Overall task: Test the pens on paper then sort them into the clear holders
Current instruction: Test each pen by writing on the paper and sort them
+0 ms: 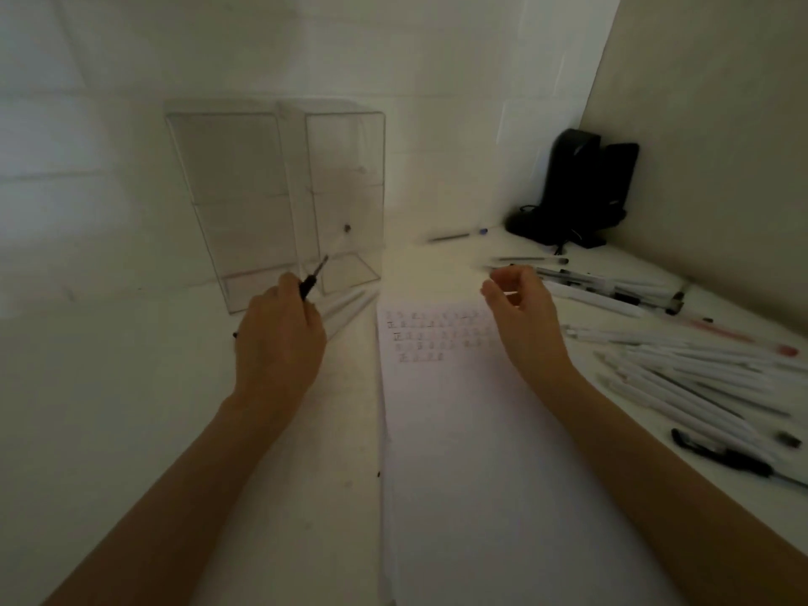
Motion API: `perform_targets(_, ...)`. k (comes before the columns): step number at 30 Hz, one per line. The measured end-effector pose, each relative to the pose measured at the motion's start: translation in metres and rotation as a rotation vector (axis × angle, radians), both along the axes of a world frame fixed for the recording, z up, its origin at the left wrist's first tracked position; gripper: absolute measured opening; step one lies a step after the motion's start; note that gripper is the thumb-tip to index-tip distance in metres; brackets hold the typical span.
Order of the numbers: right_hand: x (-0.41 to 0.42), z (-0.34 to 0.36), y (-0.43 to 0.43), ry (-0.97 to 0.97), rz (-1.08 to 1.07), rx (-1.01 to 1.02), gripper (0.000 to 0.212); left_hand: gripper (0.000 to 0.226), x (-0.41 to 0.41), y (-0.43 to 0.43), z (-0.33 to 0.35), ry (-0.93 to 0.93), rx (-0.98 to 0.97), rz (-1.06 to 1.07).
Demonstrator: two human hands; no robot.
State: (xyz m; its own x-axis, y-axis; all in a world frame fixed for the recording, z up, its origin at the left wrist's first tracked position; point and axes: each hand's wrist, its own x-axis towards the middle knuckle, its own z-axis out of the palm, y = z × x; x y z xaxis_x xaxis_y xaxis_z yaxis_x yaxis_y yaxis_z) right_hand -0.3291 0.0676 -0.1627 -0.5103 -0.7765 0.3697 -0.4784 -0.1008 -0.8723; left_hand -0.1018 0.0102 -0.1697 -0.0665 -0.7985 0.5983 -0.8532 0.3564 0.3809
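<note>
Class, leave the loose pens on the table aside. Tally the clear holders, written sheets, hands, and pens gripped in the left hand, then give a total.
Clear holders: 2
Written sheet: 1
Hands: 2, left hand and right hand
Pen in left hand: 1
Total: 6

Room dim, low contrast, grey-green cast over everything. Brightest patch: a soft warm glow on the far end of the paper, beside the clear holders; light falls off toward the left and the near edge. Forearms read dark, nearly silhouettes. The holders' walls show a faint pale sheen. Soft blur throughout: marks on the paper smeared, the black pen in the left hand fuzzy, pens at right streaked. Straight wall lines bow near the edges of view.
</note>
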Motion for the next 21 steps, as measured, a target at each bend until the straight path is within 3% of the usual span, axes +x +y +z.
perform_targets(4, -0.034, -0.002, 0.003, 0.090, -0.124, 0.140, 0.019, 0.022, -0.004, -0.002, -0.013, -0.197, 0.082, 0.059)
perform_targets(7, -0.063, 0.002, 0.013, 0.333, -0.197, 0.326, 0.027, 0.024, -0.006, -0.001, -0.014, -0.203, 0.085, 0.062)
perform_targets(12, -0.105, -0.005, 0.029, 0.651, -0.245, 0.674, 0.032, 0.020, -0.018, 0.005, -0.013, -0.137, -0.065, -0.221)
perform_targets(17, -0.110, -0.011, 0.028, 0.660, -0.234, 0.635, 0.031, 0.034, -0.028, 0.019, -0.017, -0.105, -0.052, -0.520)
perform_targets(21, -0.114, -0.006, 0.025, 0.636, -0.206, 0.560, 0.024, 0.038, -0.029, 0.021, -0.017, -0.090, -0.023, -0.577)
